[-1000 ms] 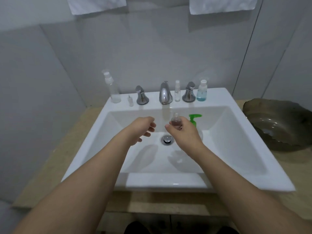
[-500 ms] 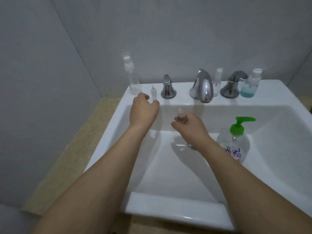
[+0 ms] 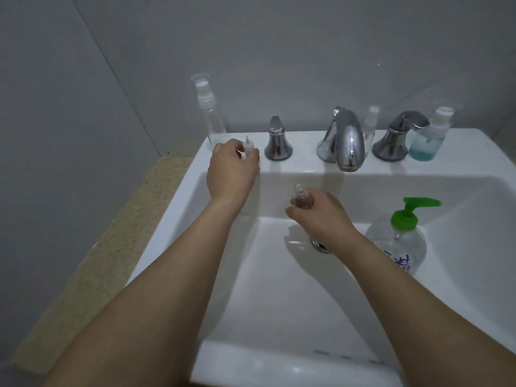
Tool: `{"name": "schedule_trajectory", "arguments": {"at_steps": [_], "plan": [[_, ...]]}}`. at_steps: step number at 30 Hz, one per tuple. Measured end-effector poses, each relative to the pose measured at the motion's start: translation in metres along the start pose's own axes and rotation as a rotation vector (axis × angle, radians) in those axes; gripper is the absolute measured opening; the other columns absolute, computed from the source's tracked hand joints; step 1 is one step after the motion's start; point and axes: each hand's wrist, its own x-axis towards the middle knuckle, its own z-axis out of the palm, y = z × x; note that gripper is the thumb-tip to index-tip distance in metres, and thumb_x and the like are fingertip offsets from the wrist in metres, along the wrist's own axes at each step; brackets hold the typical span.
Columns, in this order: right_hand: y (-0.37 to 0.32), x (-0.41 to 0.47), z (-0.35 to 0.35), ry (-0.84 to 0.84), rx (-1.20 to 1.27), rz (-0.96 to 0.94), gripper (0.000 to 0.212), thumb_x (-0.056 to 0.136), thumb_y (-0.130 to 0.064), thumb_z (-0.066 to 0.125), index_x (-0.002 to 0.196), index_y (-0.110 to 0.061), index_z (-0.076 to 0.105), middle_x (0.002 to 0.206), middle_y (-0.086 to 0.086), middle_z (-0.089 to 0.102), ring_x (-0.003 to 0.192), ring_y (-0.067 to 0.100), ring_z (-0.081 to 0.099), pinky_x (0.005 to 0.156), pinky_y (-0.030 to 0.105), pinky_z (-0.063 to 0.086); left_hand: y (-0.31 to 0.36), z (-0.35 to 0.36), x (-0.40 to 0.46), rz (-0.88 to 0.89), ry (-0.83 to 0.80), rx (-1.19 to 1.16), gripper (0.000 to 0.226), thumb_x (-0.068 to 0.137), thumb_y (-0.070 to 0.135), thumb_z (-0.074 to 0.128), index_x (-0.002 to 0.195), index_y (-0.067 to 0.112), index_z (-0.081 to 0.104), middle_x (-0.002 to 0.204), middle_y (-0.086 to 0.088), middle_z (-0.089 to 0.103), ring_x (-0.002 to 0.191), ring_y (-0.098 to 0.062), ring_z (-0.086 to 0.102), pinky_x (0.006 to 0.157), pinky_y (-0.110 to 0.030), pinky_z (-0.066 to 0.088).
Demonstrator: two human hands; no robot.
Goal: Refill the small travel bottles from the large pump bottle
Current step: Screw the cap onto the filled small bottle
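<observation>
Left hand (image 3: 231, 174) pinches the small nozzle cap (image 3: 248, 145) at upper centre-left; right hand (image 3: 321, 216) grips the open travel bottle (image 3: 301, 198) mid-frame — keep it upright. Pump bottle (image 3: 402, 241) stands in the sink (image 3: 279, 289), lower right — bring the neck under its spout.

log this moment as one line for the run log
left hand: pinches tiny dropper cap on sink ledge | right hand: holds small open bottle over basin | pump bottle: untouched

Open basin (image 3: 279, 289) left of pump bottle (image 3: 402, 241); crowded faucet ledge (image 3: 307, 166).
</observation>
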Motion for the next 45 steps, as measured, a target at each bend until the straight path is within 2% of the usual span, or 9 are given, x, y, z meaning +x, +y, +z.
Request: {"name": "schedule_trajectory", "arguments": {"at_steps": [5, 8, 13, 19, 26, 29, 36, 41, 45], "plan": [[0.002, 0.002, -0.001, -0.026, -0.027, 0.001, 0.010, 0.078, -0.026, 0.058, 0.079, -0.016, 0.056, 0.074, -0.003, 0.058, 0.068, 0.017, 0.054, 0.055, 0.027, 0.037, 0.003, -0.023, -0.019, 0.044, -0.050, -0.116, 0.023, 0.091, 0.038, 0.051, 0.088, 0.018, 0.062, 0.081, 0.010, 0.065, 0.081, -0.014, 0.061, 0.072, -0.030, 0.047], [0.004, 0.002, -0.003, -0.036, -0.048, -0.005, 0.009, 0.078, -0.027, 0.060, 0.085, -0.021, 0.059, 0.085, -0.001, 0.062, 0.077, 0.019, 0.059, 0.060, 0.027, 0.042, -0.003, -0.034, -0.029, 0.062, -0.259, -0.188, 0.012, 0.086, 0.034, 0.059, 0.090, 0.023, 0.062, 0.078, 0.008, 0.066, 0.075, -0.018, 0.067, 0.068, -0.031, 0.052], [0.006, 0.001, -0.001, -0.094, -0.187, -0.032, 0.010, 0.078, -0.025, 0.062, 0.078, -0.019, 0.054, 0.080, -0.003, 0.059, 0.075, 0.018, 0.057, 0.056, 0.025, 0.038, 0.001, -0.041, -0.025, 0.115, -0.588, -0.101, 0.021, 0.081, 0.029, 0.062, 0.099, 0.025, 0.051, 0.082, -0.003, 0.067, 0.068, -0.018, 0.064, 0.061, -0.032, 0.051], [0.005, 0.001, 0.000, -0.165, -0.272, -0.041, 0.020, 0.080, -0.024, 0.062, 0.068, -0.029, 0.046, 0.074, -0.011, 0.053, 0.067, 0.003, 0.050, 0.051, 0.022, 0.030, 0.007, -0.039, -0.018, 0.250, -0.639, 0.141, 0.007, 0.081, 0.026, 0.056, 0.084, 0.024, 0.062, 0.078, 0.008, 0.060, 0.073, -0.011, 0.057, 0.059, -0.027, 0.045], [0.006, 0.001, 0.002, -0.198, -0.286, -0.030, 0.023, 0.078, -0.025, 0.064, 0.066, -0.030, 0.045, 0.073, -0.012, 0.052, 0.065, 0.002, 0.050, 0.051, 0.021, 0.031, 0.007, -0.044, -0.014, 0.242, -0.681, 0.025, 0.009, 0.083, 0.020, 0.060, 0.079, 0.018, 0.067, 0.051, 0.015, 0.048, 0.047, -0.002, 0.043, 0.040, -0.010, 0.028], [0.006, 0.002, 0.003, -0.206, -0.298, -0.029, 0.023, 0.078, -0.026, 0.063, 0.066, -0.031, 0.045, 0.073, -0.011, 0.051, 0.065, 0.003, 0.050, 0.051, 0.023, 0.031, 0.008, -0.045, -0.015, 0.232, -0.708, 0.000, 0.009, 0.084, 0.020, 0.060, 0.079, 0.016, 0.067, 0.050, 0.011, 0.041, 0.046, -0.005, 0.038, 0.042, -0.014, 0.029], [0.001, 0.002, 0.004, -0.210, -0.294, -0.062, 0.022, 0.078, -0.028, 0.062, 0.067, -0.030, 0.044, 0.072, -0.011, 0.052, 0.064, 0.004, 0.052, 0.051, 0.023, 0.032, 0.010, -0.038, -0.021, 0.240, -0.780, 0.045, 0.005, 0.082, 0.025, 0.065, 0.078, 0.021, 0.064, 0.066, 0.005, 0.053, 0.073, -0.024, 0.060, 0.059, -0.029, 0.043], [0.001, 0.003, 0.004, -0.206, -0.259, -0.068, 0.016, 0.079, -0.030, 0.062, 0.073, -0.034, 0.049, 0.080, -0.016, 0.055, 0.076, 0.005, 0.056, 0.057, 0.020, 0.037, 0.011, -0.037, -0.023, 0.245, -0.811, 0.072, 0.012, 0.085, 0.032, 0.064, 0.082, 0.020, 0.064, 0.063, 0.002, 0.067, 0.052, -0.006, 0.052, 0.052, -0.022, 0.038], [0.002, 0.002, 0.005, -0.210, -0.248, -0.077, 0.015, 0.079, -0.031, 0.062, 0.075, -0.037, 0.050, 0.083, -0.021, 0.055, 0.081, 0.004, 0.057, 0.060, 0.018, 0.039, 0.011, -0.036, -0.025, 0.243, -0.821, 0.077, 0.020, 0.090, 0.036, 0.060, 0.087, 0.017, 0.065, 0.063, 0.001, 0.069, 0.054, -0.006, 0.052, 0.053, -0.024, 0.038]]}}
